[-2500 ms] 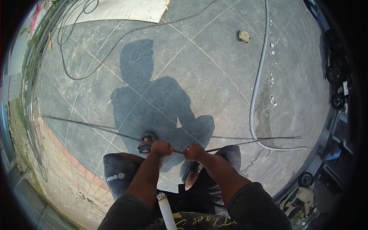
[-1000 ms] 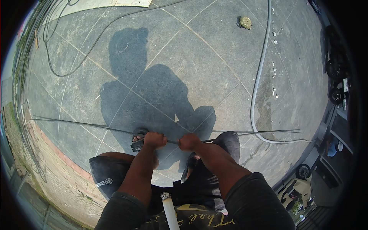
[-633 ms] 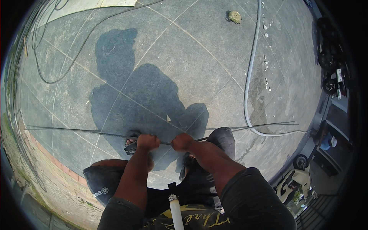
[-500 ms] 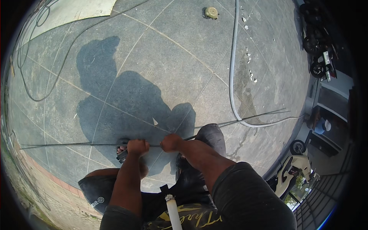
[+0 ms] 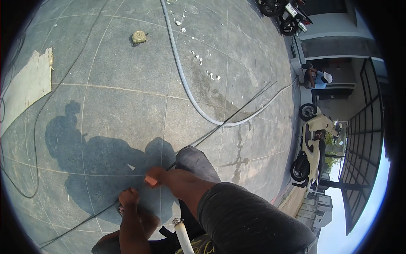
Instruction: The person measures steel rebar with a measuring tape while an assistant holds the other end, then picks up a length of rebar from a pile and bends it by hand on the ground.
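Both my hands are closed around thin dark rods that look like steel rebar [image 5: 91, 217], held low over the tiled ground. My left hand [image 5: 129, 197] grips by my foot, which is mostly hidden behind it. A short way to the right and farther off, my right hand [image 5: 153, 177] is a fist beside my bent right knee [image 5: 192, 158]. Past that knee, two rod ends spread slightly apart and cross a grey hose [image 5: 182, 76]. At the lower edge, a white cigarette [image 5: 182, 237] with an ashy tip covers part of my lap.
A round yellowish thing [image 5: 138, 37] lies on the tiles, near white fragments [image 5: 210, 75]. At left are a pale broken board [image 5: 31, 82] and a dark cable [image 5: 63, 78]. A cream scooter [image 5: 315, 146], motorcycles [image 5: 287, 17] and a seated person in a white cap [image 5: 315, 78] line the right.
My view has swung to the right, so the ground things sit farther left and the scooter shows fully. The rods now slant across the picture. Both hands keep their closed grip.
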A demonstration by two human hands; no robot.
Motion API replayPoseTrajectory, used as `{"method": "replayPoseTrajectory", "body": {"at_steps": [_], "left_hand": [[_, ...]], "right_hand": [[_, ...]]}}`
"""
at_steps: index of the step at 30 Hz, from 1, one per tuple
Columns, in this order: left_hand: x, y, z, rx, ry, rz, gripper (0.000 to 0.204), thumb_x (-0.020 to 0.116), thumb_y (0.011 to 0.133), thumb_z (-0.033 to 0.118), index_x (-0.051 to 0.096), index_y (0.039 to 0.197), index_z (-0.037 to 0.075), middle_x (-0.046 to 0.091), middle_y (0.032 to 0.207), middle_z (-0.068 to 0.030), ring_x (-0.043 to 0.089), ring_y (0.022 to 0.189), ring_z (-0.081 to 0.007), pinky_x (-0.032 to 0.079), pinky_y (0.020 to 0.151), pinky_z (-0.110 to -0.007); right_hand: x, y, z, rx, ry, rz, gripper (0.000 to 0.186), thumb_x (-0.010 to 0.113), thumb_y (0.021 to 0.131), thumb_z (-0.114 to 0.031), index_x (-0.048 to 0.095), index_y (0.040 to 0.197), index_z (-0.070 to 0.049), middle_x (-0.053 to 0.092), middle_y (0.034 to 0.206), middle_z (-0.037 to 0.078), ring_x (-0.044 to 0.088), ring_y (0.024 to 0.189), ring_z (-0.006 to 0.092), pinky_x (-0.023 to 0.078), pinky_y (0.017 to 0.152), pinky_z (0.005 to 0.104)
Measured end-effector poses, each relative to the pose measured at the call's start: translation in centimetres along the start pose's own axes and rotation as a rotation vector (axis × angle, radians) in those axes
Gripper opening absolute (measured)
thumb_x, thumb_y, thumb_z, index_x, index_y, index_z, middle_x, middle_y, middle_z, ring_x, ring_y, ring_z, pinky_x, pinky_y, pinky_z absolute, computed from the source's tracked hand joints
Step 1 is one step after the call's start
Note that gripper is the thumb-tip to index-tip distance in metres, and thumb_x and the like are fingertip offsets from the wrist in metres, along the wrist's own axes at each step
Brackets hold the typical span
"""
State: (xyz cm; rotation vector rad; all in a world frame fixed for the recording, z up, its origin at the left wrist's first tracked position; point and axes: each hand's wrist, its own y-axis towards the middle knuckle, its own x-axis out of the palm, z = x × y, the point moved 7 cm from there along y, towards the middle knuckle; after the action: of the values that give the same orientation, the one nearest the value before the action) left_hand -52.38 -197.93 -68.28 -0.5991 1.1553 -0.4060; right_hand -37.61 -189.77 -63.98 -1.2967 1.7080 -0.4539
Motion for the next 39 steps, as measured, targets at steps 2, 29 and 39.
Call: {"method": "replayPoseTrajectory", "body": {"at_steps": [2,29,39], "left_hand": [[-3.1,4.7,2.4,-0.05,-0.065,0.063,0.041,0.039,0.084,0.031,0.066,0.08,0.001,0.063,0.077,-0.0236,0.062,0.071,-0.0418,0.049,0.07,-0.05],[-18.1,8.7,14.6,-0.011,0.085,-0.636,0.049,0.023,0.097,0.032,0.044,0.127,-0.001,0.059,0.109,-0.0236,0.054,0.102,-0.0363,0.042,0.089,-0.045],[-52.0,4.9,47.2,-0.038,-0.525,-0.448,0.039,0.036,0.096,0.025,0.048,0.125,0.003,0.061,0.106,-0.0122,0.055,0.083,-0.022,0.045,0.077,-0.033]], "right_hand": [[-4.3,3.6,2.4,0.01,-0.153,-0.008,0.024,0.055,0.074,-0.025,0.069,0.081,-0.007,0.066,0.083,0.016,0.064,0.08,0.0324,0.051,0.069,0.044],[-20.2,-29.6,20.9,0.471,0.698,0.169,0.047,0.056,0.082,-0.027,0.047,0.125,-0.012,0.051,0.124,0.013,0.051,0.113,0.0302,0.042,0.091,0.0432],[-25.3,-86.3,32.8,1.42,0.566,-0.504,0.043,0.055,0.078,-0.026,0.058,0.119,-0.012,0.056,0.125,0.007,0.05,0.119,0.0244,0.041,0.094,0.0425]]}}
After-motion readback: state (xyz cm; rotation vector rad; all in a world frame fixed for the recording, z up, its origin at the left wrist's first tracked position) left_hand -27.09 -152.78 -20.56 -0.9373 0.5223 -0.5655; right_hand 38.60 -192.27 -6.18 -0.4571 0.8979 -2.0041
